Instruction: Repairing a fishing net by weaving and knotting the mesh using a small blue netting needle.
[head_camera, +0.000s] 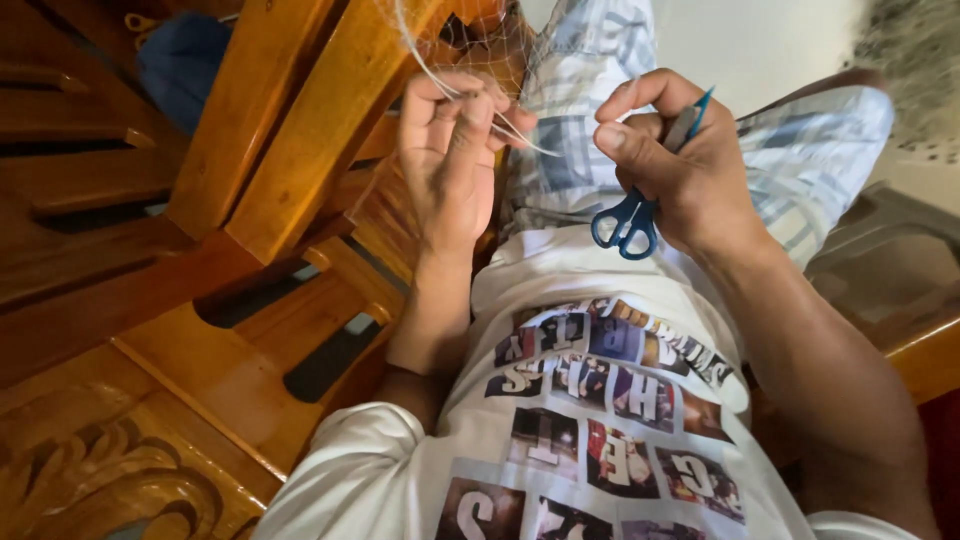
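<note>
My left hand pinches a few thin white strands of a fine mesh net that hangs from above, close to a wooden chair post. My right hand is closed around small blue-handled scissors; the handle loops hang below the palm and the grey blades and blue tip poke up past the fingers. The two hands are a short gap apart above my lap. I wear a white printed shirt and light plaid shorts.
Carved orange-brown wooden furniture fills the left side, with slats and armrests close to my left arm. A blue cloth lies at the upper left. A dark stool or seat sits at the right, over pale floor.
</note>
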